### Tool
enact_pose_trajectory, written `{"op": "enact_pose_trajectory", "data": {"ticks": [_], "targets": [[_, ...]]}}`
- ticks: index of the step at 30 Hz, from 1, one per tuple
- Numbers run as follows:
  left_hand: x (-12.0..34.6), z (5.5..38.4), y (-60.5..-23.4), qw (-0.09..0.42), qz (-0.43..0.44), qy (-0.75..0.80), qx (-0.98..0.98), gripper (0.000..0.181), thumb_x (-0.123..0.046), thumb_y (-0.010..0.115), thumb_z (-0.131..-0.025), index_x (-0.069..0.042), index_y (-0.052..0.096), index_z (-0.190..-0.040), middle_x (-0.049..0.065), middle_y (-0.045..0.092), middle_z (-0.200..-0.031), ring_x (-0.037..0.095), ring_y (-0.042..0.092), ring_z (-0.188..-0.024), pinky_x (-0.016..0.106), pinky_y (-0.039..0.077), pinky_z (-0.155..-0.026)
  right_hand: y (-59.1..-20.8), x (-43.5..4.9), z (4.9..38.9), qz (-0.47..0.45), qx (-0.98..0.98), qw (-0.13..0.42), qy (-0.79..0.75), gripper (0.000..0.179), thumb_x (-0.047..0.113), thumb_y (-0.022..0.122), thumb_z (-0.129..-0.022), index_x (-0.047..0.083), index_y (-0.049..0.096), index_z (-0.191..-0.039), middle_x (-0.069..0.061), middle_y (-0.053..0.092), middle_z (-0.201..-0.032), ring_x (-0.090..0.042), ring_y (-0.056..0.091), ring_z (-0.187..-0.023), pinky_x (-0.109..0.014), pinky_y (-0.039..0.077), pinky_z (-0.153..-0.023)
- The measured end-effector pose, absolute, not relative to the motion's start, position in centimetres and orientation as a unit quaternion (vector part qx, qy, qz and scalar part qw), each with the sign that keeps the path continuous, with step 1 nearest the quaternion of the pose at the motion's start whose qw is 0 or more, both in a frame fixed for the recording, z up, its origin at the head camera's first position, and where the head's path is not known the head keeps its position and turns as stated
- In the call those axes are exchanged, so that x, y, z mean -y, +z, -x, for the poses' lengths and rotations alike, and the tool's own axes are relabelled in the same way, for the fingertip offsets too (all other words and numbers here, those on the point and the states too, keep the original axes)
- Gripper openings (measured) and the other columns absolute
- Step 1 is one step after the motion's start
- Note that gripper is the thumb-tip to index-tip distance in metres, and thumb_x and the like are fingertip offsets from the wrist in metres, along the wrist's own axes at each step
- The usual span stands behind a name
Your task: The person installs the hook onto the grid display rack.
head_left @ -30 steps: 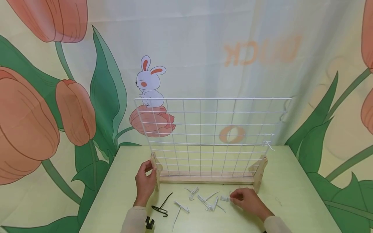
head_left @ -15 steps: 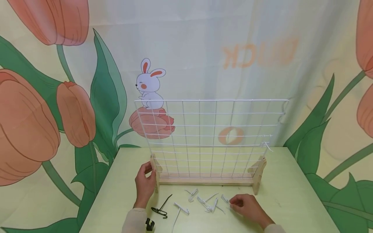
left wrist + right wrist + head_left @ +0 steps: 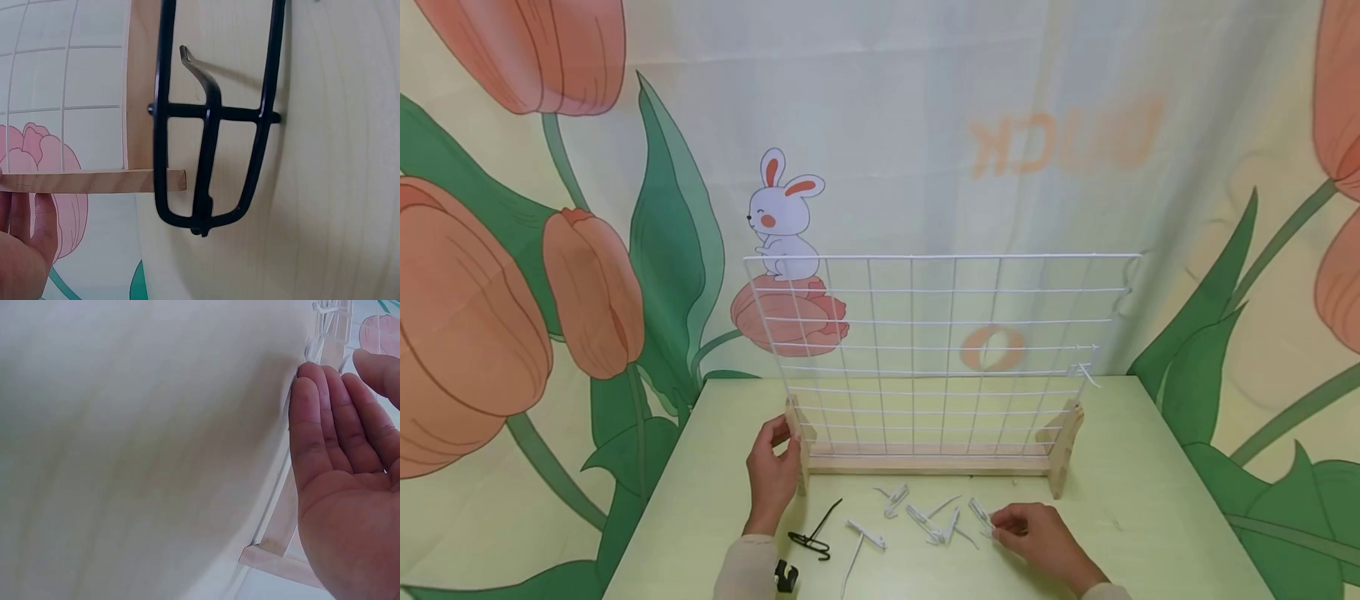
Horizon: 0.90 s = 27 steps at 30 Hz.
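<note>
At the left end of a white wire grid panel (image 3: 934,333), my left hand (image 3: 772,471) grips the upright of its wooden stand (image 3: 925,464); the left wrist view shows fingers (image 3: 44,228) against the wood's edge. On the table, my right hand (image 3: 1037,537) pinches one end of a white hook (image 3: 978,510) at its fingertips, in front of the stand's right half. In the right wrist view the fingers hide most of that hook. Other white hooks (image 3: 927,525) lie just left of it. A similar hook (image 3: 1084,372) hangs on the panel's right side.
A black hook (image 3: 809,543) lies by my left forearm and looms large in the left wrist view. One white hook (image 3: 867,533) lies apart, its prong toward the front. Behind the table (image 3: 1120,533) hangs a curtain (image 3: 895,150) printed with tulips and a rabbit.
The white hook at my right fingertips has turned from lying sideways to slanting, and the right hand has shifted slightly toward the front. My left hand stays on the stand.
</note>
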<state>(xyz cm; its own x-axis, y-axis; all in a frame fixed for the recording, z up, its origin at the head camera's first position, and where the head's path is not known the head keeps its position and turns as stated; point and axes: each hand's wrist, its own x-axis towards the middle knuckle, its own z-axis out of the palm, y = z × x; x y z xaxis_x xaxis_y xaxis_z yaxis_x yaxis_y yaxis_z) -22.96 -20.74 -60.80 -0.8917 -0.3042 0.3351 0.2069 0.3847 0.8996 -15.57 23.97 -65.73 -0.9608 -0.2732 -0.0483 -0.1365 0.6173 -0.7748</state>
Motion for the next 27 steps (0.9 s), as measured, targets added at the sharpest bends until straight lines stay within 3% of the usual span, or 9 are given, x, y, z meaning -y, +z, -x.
{"op": "enact_pose_trajectory", "data": {"ticks": [13, 19, 27], "targets": [[20.7, 23.0, -60.9, 0.221, -0.043, -0.552, 0.803, 0.035, -0.01, 0.068, -0.103, -0.015, 0.064, -0.137, 0.008, 0.07, -0.126, 0.025, 0.067, -0.12, 0.044, 0.063, -0.095, -64.5, -24.8, 16.5, 0.112, -0.894, 0.037, -0.432, 0.008, 0.011, 0.082, -0.092, 0.012, 0.079, -0.1, 0.003, 0.08, -0.098, -0.003, 0.071, -0.088, -0.021, 0.061, -0.077], [20.7, 23.0, -60.7, 0.219, -0.041, -0.555, 0.802, 0.036, -0.009, 0.069, -0.102, -0.015, 0.063, -0.137, 0.009, 0.07, -0.127, 0.027, 0.067, -0.12, 0.048, 0.062, -0.096, -64.5, -24.8, 17.7, 0.129, -0.907, 0.018, -0.4, 0.01, 0.011, 0.083, -0.091, 0.012, 0.08, -0.101, 0.003, 0.08, -0.101, -0.009, 0.072, -0.094, -0.028, 0.063, -0.081], [20.7, 22.9, -60.8, 0.222, -0.037, -0.554, 0.802, 0.034, -0.009, 0.069, -0.102, -0.014, 0.065, -0.136, 0.009, 0.07, -0.124, 0.026, 0.068, -0.118, 0.042, 0.063, -0.094, -65.3, -24.8, 18.7, 0.17, -0.916, 0.035, -0.363, 0.014, 0.013, 0.084, -0.089, 0.017, 0.08, -0.101, 0.008, 0.078, -0.103, -0.006, 0.07, -0.094, -0.025, 0.059, -0.08]]}}
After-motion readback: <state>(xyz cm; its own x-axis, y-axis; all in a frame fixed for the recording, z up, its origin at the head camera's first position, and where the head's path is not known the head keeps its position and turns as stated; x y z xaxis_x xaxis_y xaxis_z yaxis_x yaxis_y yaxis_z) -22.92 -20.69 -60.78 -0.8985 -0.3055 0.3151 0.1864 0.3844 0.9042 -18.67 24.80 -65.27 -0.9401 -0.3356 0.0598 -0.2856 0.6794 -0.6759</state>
